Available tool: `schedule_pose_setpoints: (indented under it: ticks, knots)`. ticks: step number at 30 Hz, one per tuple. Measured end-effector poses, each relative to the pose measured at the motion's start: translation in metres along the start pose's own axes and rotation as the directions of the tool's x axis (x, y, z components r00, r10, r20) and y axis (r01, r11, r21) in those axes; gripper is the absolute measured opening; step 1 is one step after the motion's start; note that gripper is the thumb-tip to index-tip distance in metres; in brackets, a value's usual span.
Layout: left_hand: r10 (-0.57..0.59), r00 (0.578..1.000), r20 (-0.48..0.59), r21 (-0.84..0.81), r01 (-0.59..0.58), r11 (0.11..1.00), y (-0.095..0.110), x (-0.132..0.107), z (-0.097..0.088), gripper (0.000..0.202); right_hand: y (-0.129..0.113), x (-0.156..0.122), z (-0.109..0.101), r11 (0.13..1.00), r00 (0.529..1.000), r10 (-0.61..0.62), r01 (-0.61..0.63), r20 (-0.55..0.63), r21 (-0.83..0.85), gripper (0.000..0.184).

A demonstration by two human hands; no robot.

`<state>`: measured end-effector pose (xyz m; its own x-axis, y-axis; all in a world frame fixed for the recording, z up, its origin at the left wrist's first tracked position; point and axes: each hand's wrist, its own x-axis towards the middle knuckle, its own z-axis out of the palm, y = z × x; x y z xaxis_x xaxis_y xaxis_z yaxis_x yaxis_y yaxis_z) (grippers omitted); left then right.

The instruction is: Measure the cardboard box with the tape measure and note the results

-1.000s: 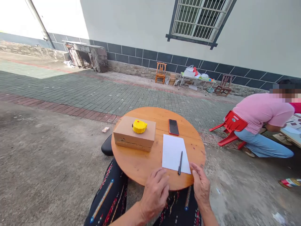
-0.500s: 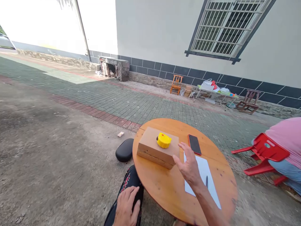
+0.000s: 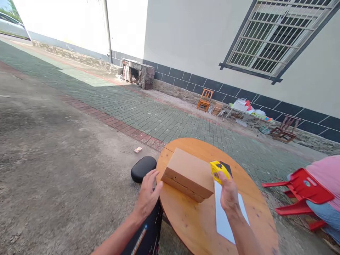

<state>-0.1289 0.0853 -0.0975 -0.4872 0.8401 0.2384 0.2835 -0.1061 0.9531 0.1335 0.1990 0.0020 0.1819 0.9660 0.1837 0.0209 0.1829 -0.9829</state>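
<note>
Here, the right hand holds the tape measure; left hand spread near the box.

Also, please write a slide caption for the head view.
The right hand holds a yellow tape measure near a cardboard box on a round wooden table; the left hand is empty.

barred window in pale wall | wooden chair near wall | red chair under seated person

Left fingers loosely spread, right fingers curled in a grip, forearms extended forward
</note>
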Motion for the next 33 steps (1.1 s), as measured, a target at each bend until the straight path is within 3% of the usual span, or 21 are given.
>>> schedule_pose_setpoints:
  ticks: [4,7,12,16,20,23,28,31,33]
  knots:
    - [-0.122,0.987,0.103,-0.172,0.139,0.975,0.021,0.058,0.027,0.059,-0.002,-0.01,-0.008,0.971,0.992,0.123,-0.115,-0.025,0.211,0.057]
    - [-0.111,0.97,0.217,-0.234,0.162,0.959,0.033,0.069,0.042,0.058,-0.003,-0.017,-0.007,0.938,0.982,0.187,-0.176,-0.008,0.299,0.057]
    - [-0.053,0.954,0.295,-0.347,0.158,0.924,0.041,0.038,0.035,0.058,-0.001,-0.037,-0.018,0.884,0.976,0.214,-0.178,-0.035,0.431,0.05]
    - [-0.044,0.963,0.266,-0.38,0.146,0.913,0.015,-0.009,0.019,0.062,0.009,-0.064,-0.047,0.874,0.981,0.19,-0.154,-0.033,0.46,0.045]
    - [-0.032,0.97,0.239,-0.247,0.093,0.965,-0.009,-0.046,0.015,0.058,0.028,-0.084,-0.07,0.91,0.989,0.13,-0.092,-0.065,0.405,0.045]
    - [-0.061,0.978,0.201,-0.175,0.097,0.98,-0.014,-0.052,0.022,0.056,0.041,-0.088,-0.068,0.906,0.984,0.151,-0.099,-0.097,0.411,0.044]
    - [-0.112,0.989,0.093,-0.108,0.122,0.987,-0.019,-0.039,0.036,0.058,0.043,-0.077,-0.048,0.831,0.969,0.235,-0.164,-0.069,0.532,0.043]
    - [-0.12,0.991,0.056,-0.149,0.127,0.981,-0.017,-0.037,0.027,0.06,0.034,-0.076,-0.056,0.74,0.957,0.287,-0.201,-0.031,0.641,0.041]
    - [-0.145,0.987,-0.064,-0.156,0.133,0.979,-0.007,-0.04,0.012,0.062,0.025,-0.082,-0.071,0.695,0.955,0.297,-0.223,0.009,0.683,0.044]
